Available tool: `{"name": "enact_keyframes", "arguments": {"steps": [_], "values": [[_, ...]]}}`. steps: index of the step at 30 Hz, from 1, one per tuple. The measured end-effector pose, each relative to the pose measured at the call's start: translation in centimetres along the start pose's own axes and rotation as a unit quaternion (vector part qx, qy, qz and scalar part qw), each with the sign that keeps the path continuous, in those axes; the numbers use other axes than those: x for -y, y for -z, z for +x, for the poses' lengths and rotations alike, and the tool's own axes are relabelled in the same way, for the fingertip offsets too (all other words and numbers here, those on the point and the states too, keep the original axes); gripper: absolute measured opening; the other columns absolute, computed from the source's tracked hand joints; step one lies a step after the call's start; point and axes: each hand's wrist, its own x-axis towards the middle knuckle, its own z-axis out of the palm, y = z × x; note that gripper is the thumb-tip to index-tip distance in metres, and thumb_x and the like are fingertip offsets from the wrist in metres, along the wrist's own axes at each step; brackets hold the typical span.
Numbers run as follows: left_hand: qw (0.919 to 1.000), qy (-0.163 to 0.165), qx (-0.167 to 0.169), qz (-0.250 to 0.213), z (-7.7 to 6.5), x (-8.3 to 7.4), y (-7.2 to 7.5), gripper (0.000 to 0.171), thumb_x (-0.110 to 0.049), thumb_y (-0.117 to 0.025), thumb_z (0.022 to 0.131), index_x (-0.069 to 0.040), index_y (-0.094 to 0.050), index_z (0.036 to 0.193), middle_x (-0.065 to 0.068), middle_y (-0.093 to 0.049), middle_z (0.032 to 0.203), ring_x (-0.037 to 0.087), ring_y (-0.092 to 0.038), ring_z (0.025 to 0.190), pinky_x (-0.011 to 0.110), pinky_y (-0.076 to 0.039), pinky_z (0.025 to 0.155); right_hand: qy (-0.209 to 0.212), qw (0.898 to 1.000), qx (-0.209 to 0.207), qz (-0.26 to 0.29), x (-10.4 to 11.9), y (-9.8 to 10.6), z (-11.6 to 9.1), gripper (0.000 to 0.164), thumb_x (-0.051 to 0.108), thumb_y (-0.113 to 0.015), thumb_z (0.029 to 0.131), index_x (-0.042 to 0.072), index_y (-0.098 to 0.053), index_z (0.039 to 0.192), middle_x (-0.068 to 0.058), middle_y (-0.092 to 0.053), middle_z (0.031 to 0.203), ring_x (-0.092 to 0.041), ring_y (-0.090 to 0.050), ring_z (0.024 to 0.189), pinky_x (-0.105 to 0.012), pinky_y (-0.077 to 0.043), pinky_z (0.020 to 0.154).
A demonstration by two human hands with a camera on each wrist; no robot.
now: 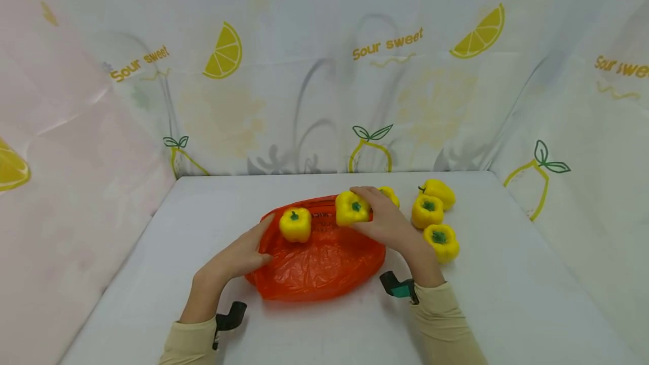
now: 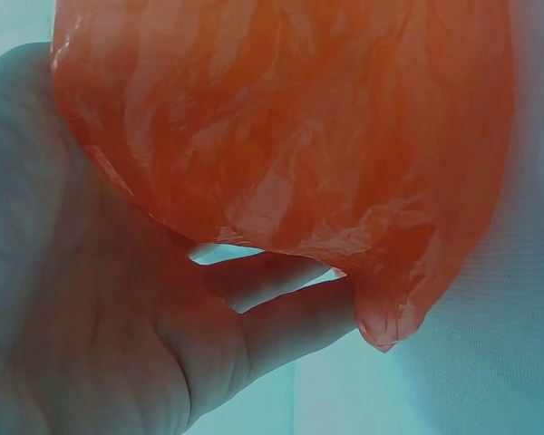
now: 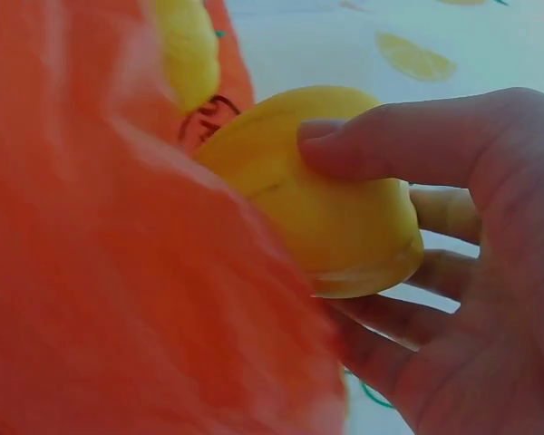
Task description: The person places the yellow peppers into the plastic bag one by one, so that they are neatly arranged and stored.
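Gripping a yellow pepper point(image 1: 349, 210), the right hand point(image 1: 389, 222) is positioned at the right rear of a red bag point(image 1: 321, 269) on the tabletop point(image 1: 507, 286). In the right wrist view, the thumb bears on the near face of this pepper; the bag covers its lower left. The left hand point(image 1: 242, 252) is set at the bag's left edge, well apart from the right. Its fingertips pass out of sight behind the plastic, so whether it is clamped on the bag cannot be told. A second pepper point(image 1: 296, 225) rests on the bag between the hands, stem up. A third pepper point(image 1: 391, 195) is largely hidden behind the right hand. To the right stand a front pepper point(image 1: 442, 248), a middle pepper point(image 1: 423, 217) and a rear pepper point(image 1: 440, 190), the last lying on its side and partly covered by the middle one. Print point(image 1: 319, 215) on the bag is only partly legible. Both sleeves point(image 1: 191, 341) are cut off by the lower frame edge.
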Motion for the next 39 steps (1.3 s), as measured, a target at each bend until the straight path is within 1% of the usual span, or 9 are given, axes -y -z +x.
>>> {"name": "enact_keyframes", "arguments": {"steps": [7, 12, 14, 17, 22, 26, 30, 35, 39], "values": [[0.9998, 0.014, -0.001, -0.013, -0.1, 0.0, -0.1, 0.086, -0.01, -0.06, 0.088, -0.017, -0.016, 0.16, 0.008, -0.032, 0.161, 0.033, -0.036, 0.145, 0.061, -0.036, 0.114, -0.011, 1.0, 0.018, -0.001, 1.2, -3.1, 0.9, 0.069, 0.024, -0.076, 0.086, 0.021, -0.045, 0.147, -0.001, -0.05, 0.146, -0.023, -0.053, 0.126, -0.046, -0.049, 0.107], [0.9997, 0.019, -0.006, -0.014, 0.0, -0.2, -0.2, 0.086, -0.011, -0.062, 0.087, -0.02, -0.017, 0.16, 0.006, -0.036, 0.159, 0.032, -0.04, 0.141, 0.059, -0.041, 0.111, -0.027, 0.999, 0.021, 0.007, 1.2, -4.9, 1.4, 0.07, 0.023, -0.075, 0.087, 0.017, -0.04, 0.147, -0.002, -0.052, 0.143, -0.02, -0.054, 0.122, -0.043, -0.049, 0.106], [0.9998, 0.017, -0.006, -0.013, 0.0, -0.2, -0.3, 0.086, -0.011, -0.062, 0.088, -0.021, -0.017, 0.16, 0.005, -0.037, 0.159, 0.031, -0.041, 0.14, 0.059, -0.042, 0.11, -0.029, 0.999, 0.026, 0.009, 1.2, -5.4, 1.6, 0.07, 0.023, -0.074, 0.088, 0.015, -0.039, 0.148, -0.003, -0.052, 0.144, -0.02, -0.053, 0.123, -0.043, -0.049, 0.107], [0.9998, 0.013, -0.005, -0.014, 0.0, -0.2, -0.4, 0.086, -0.012, -0.063, 0.088, -0.023, -0.017, 0.16, 0.003, -0.037, 0.158, 0.029, -0.042, 0.139, 0.058, -0.043, 0.11, -0.022, 0.999, 0.038, 0.007, 1.2, -6.1, 1.7, 0.069, 0.025, -0.073, 0.089, 0.016, -0.039, 0.149, -0.002, -0.048, 0.147, -0.021, -0.051, 0.128, -0.044, -0.047, 0.11], [0.9998, 0.016, -0.007, -0.01, -0.1, -0.3, -0.3, 0.085, -0.012, -0.063, 0.088, -0.02, -0.017, 0.16, 0.005, -0.037, 0.159, 0.031, -0.04, 0.142, 0.059, -0.041, 0.111, -0.007, 0.999, 0.035, 0.0, 1.0, -6.6, 2.0, 0.068, 0.028, -0.071, 0.091, 0.018, -0.038, 0.15, -0.002, -0.044, 0.151, -0.022, -0.05, 0.13, -0.045, -0.045, 0.112], [0.9998, 0.02, -0.008, -0.005, -0.1, -0.3, -0.3, 0.084, -0.013, -0.063, 0.089, -0.018, -0.018, 0.16, 0.007, -0.036, 0.159, 0.032, -0.039, 0.143, 0.059, -0.039, 0.113, -0.011, 0.999, 0.036, -0.003, 0.7, -6.7, 2.1, 0.07, 0.031, -0.071, 0.091, 0.022, -0.037, 0.151, -0.001, -0.042, 0.152, -0.023, -0.05, 0.13, -0.046, -0.044, 0.112], [0.9998, 0.02, -0.008, -0.004, -0.1, -0.3, -0.3, 0.084, -0.013, -0.063, 0.089, -0.019, -0.018, 0.16, 0.006, -0.037, 0.159, 0.032, -0.039, 0.143, 0.059, -0.038, 0.113, -0.013, 0.999, 0.045, -0.002, 0.5, -6.6, 2.2, 0.073, 0.032, -0.071, 0.091, 0.024, -0.034, 0.153, 0.0, -0.04, 0.153, -0.022, -0.05, 0.131, -0.045, -0.045, 0.112], [0.9998, 0.018, -0.009, -0.004, 0.1, -0.3, -0.4, 0.084, -0.014, -0.063, 0.089, -0.021, -0.018, 0.16, 0.005, -0.039, 0.158, 0.03, -0.041, 0.141, 0.059, -0.041, 0.111, -0.017, 0.999, 0.048, -0.006, 0.7, -6.2, 2.0, 0.076, 0.033, -0.072, 0.09, 0.026, -0.032, 0.154, 0.0, -0.039, 0.155, -0.023, -0.05, 0.132, -0.046, -0.045, 0.111], [0.9998, 0.02, -0.009, -0.004, 0.0, -0.3, -0.4, 0.084, -0.014, -0.064, 0.089, -0.02, -0.019, 0.16, 0.005, -0.039, 0.158, 0.031, -0.042, 0.141, 0.059, -0.041, 0.111, -0.022, 0.999, 0.047, -0.009, 0.9, -5.6, 1.8, 0.075, 0.032, -0.072, 0.09, 0.026, -0.033, 0.154, -0.001, -0.04, 0.155, -0.024, -0.051, 0.132, -0.048, -0.045, 0.112]]}}
